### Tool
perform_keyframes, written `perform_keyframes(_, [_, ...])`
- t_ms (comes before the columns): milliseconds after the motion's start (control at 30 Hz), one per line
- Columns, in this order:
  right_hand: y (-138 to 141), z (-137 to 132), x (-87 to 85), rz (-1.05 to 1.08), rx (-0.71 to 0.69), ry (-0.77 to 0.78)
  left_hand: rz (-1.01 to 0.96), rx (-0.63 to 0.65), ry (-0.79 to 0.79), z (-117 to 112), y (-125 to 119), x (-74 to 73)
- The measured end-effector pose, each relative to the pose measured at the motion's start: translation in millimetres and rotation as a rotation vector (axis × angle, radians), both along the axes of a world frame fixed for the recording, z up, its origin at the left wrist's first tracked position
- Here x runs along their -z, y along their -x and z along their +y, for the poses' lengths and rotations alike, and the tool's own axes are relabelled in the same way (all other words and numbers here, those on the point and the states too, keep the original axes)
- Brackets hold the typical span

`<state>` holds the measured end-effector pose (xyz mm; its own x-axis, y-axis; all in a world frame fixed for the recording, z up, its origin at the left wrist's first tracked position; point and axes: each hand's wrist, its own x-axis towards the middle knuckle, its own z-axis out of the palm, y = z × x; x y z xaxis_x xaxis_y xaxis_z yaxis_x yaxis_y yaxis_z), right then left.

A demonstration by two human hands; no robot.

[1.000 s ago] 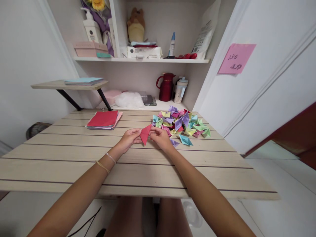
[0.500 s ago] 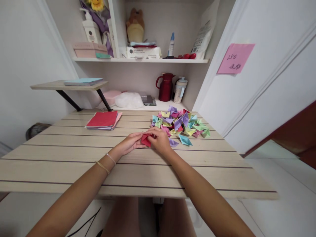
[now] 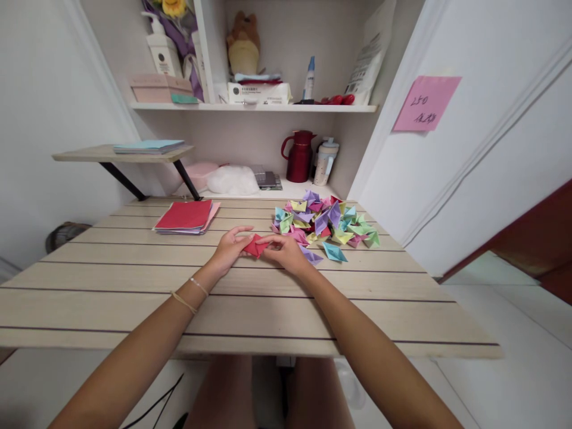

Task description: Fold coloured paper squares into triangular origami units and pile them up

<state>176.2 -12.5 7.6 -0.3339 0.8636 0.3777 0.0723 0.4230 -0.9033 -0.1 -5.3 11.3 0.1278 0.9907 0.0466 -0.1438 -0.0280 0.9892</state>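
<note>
Lying on the table (image 3: 134, 280), red folded paper (image 3: 254, 245) is pinched between both hands' fingers (image 3: 243, 245)

red paper piece (image 3: 254, 245) | small, folded, pressed low against the wooden tabletop | pinched at both ends, just left of a multicoloured heap

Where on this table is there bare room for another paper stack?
Bare: near table planks around both forearms, and the left side before the paper stack. Crowded: far right, the folded paper pile beside the right hand, which holds a red fold with the left hand.
</note>
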Motion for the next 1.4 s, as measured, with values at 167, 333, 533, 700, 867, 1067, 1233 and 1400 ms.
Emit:
perform_keyframes(167, [1, 2, 5.1, 0.089, -0.078, 0.140, 0.079, -0.071, -0.098, 3, 1, -0.8])
perform_keyframes(333, [1, 7, 9.8, 0.052, -0.016, 0.156, 0.105, -0.129, -0.144, 2, -1, -2.0])
perform_keyframes(533, [0, 8, 8.4, 0.133, 0.104, 0.118, -0.009, -0.060, -0.078, 0, -3, -1.9])
perform_keyframes(700, [-2, 8, 2.9, 0.193, 0.089, 0.093, 0.016, 0.052, -0.085, -4, -5, -3.1])
perform_keyframes(867, [0, 7, 1.6, 0.191, 0.108, 0.099, 0.090, -0.014, -0.111, -2, -5, -3.2])
perform_keyframes(1067, [2, 9, 5.3, 0.258, 0.166, 0.140, 0.091, 0.069, -0.100, -7, -5, -5.4])
perform_keyframes(1233, [1, 9, 7.3, 0.226, 0.118, 0.111, 0.111, 0.140, -0.061, -8, -8, -3.4])
perform_keyframes(1400, [3, 10, 9.5, 0.205, 0.121, 0.115, 0.124, 0.073, -0.051, -1, -4, 0.8])
